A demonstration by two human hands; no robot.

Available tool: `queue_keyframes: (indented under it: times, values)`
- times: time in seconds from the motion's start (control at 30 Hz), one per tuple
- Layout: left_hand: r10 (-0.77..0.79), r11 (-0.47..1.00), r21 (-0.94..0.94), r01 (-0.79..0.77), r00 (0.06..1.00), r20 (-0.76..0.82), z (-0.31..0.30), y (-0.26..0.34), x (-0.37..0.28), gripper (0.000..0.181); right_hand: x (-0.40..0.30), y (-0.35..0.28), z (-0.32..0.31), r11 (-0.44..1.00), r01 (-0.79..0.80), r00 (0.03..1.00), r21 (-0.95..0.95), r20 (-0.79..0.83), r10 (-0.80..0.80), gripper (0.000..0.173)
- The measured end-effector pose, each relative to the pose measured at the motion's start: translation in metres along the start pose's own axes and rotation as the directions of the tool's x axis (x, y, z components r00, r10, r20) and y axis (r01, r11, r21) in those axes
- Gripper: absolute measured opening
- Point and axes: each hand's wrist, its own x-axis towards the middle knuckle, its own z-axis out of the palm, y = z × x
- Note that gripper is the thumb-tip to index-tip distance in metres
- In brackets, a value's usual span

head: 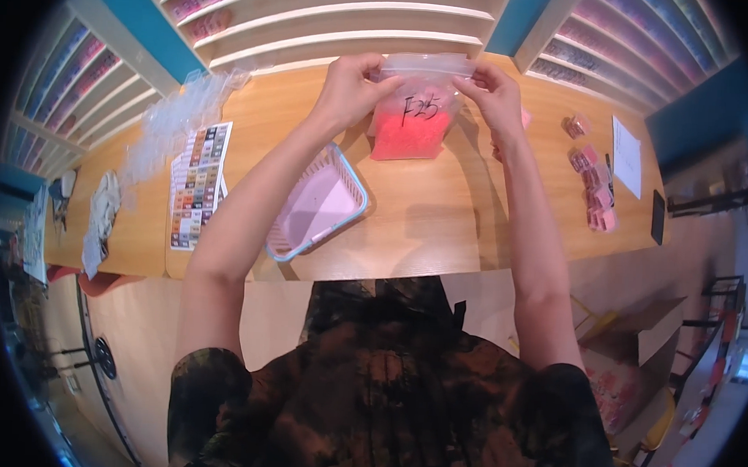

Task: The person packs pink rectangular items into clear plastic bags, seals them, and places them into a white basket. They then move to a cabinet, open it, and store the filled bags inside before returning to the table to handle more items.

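Note:
A clear zip-top plastic bag (411,134) with bright coral-red fine contents in its lower part stands upright over the wooden table (424,236); handwriting marks its front. My left hand (354,88) pinches the bag's top left corner between thumb and fingers. At the top right corner, my right hand (497,95) grips the bag the same way. Whether the zip is sealed cannot be told. Below my left hand sits a pink plastic basket (322,199) with a light blue rim, partly behind my left forearm. Something pink shows behind my right wrist, mostly hidden.
Clear plastic containers (184,109) and a printed colour chart (199,186) lie at the left, with a crumpled cloth (104,200) beyond. Small pink-filled boxes (595,188), a white paper (627,155) and a dark phone (658,216) lie at the right. Shelves (352,36) stand behind the table.

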Motion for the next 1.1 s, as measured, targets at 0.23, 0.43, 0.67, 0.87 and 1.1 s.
queue_keyframes:
  times: [0.23, 0.43, 0.67, 0.87, 1.1]
  values:
    - [-0.049, 0.986, 0.162, 0.037, 0.996, 0.071, -0.003, 0.022, -0.015, 0.025, -0.03, -0.011, -0.02, 0.997, -0.036, 0.997, -0.062, -0.072, 0.032, 0.018]
    - [-0.062, 0.998, 0.016, 0.06, 0.971, 0.23, -0.023, 0.004, -0.008, 0.025, -0.047, -0.013, -0.025, 0.997, -0.068, 0.986, 0.032, -0.149, 0.072, 0.013]
    - [0.029, 0.993, 0.096, -0.067, 0.933, 0.358, -0.013, 0.006, 0.007, 0.023, -0.055, -0.02, -0.011, 0.995, -0.093, 0.983, 0.025, -0.158, 0.096, 0.021]
    - [-0.074, 0.935, 0.35, -0.055, 0.937, 0.343, -0.003, 0.034, 0.025, 0.023, -0.052, -0.013, -0.018, 0.99, -0.116, 0.973, -0.081, -0.208, 0.097, 0.019]
    - [-0.172, 0.985, 0.075, 0.157, 0.948, 0.267, -0.024, -0.002, 0.039, 0.02, -0.068, -0.025, -0.035, 0.969, -0.247, 0.961, 0.006, -0.129, 0.246, 0.014]
